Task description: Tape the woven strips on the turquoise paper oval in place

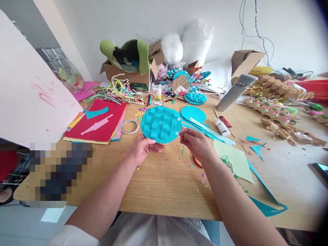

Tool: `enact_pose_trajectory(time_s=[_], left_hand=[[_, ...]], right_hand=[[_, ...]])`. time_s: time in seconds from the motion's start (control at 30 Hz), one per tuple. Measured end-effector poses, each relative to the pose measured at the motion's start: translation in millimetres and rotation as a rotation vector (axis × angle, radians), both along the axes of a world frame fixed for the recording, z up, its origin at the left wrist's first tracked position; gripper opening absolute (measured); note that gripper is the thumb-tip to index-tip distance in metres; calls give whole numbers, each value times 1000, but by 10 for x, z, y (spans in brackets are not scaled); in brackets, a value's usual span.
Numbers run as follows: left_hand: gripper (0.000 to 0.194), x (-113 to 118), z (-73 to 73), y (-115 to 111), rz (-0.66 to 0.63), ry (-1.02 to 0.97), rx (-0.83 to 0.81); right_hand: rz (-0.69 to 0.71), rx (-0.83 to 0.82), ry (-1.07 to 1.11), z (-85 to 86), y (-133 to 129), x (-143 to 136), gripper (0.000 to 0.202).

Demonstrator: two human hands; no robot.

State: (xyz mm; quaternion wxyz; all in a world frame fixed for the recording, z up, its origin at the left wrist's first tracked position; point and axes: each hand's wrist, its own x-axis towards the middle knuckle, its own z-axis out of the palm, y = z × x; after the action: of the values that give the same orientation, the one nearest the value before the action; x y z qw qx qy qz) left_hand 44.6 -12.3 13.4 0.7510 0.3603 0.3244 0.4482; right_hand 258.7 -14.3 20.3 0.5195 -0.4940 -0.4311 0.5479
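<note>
A round turquoise paper disc [161, 123] with raised, wavy paper strips across it is held up over the table. My left hand [143, 148] grips its lower left edge, thumb on top and fingers underneath. Small pale squares [178, 119] sit on the disc's right edge. Beside that edge my right hand [193, 140] is closed in a pinch; what its fingertips hold is too small to make out. Behind the disc, to the right, lies a flat turquoise circle [193, 114] with long turquoise strips [212, 131] next to it.
Red paper sheets [96, 119] and a tape roll [129, 126] lie left. To the right are a white glue bottle [222, 127], a tilted grey flask [234, 92], pale green paper [234, 159] and egg-carton pieces [274, 109]. Boxes [128, 72] and craft supplies line the wall.
</note>
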Motion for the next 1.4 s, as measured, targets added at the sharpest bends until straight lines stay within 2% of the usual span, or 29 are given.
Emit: enact_pose_trajectory(time_s=[0.1, 0.23, 0.43, 0.57, 0.77, 0.93, 1.03, 1.13, 1.23, 1.33, 1.4], left_hand=[[26, 0, -3, 1, -3, 14, -2], [27, 4, -11, -1, -11, 51, 0], [28, 1, -27, 11, -61, 77, -19], [28, -23, -38, 27, -54, 62, -24], [49, 58, -46, -40, -120, 2, 48], [37, 230, -97, -135, 13, 29, 25], [31, 268, -109, -149, 73, 31, 15], [30, 247, -106, -125, 107, 32, 10], [31, 203, -107, -85, 155, 43, -4], [31, 169, -116, -55, 188, 54, -11], [31, 157, -122, -47, 186, 59, -10]], right_hand=[[9, -8, 76, -59, -39, 19, 15], [-49, -34, 148, -86, -63, 22, 11], [-30, -77, 150, -79, -83, -31, 25], [-84, -52, 140, -110, -88, -77, 28], [-170, 14, 191, -186, -138, -284, 24], [-159, 61, 167, -223, -218, -444, 24], [-108, 79, 117, -240, -236, -444, 25], [-50, 104, -44, -250, -236, -389, 24], [-71, 203, -293, -241, -247, -344, 20], [-107, 333, -429, -220, -286, -348, 12], [-141, 392, -442, -206, -319, -369, 22]])
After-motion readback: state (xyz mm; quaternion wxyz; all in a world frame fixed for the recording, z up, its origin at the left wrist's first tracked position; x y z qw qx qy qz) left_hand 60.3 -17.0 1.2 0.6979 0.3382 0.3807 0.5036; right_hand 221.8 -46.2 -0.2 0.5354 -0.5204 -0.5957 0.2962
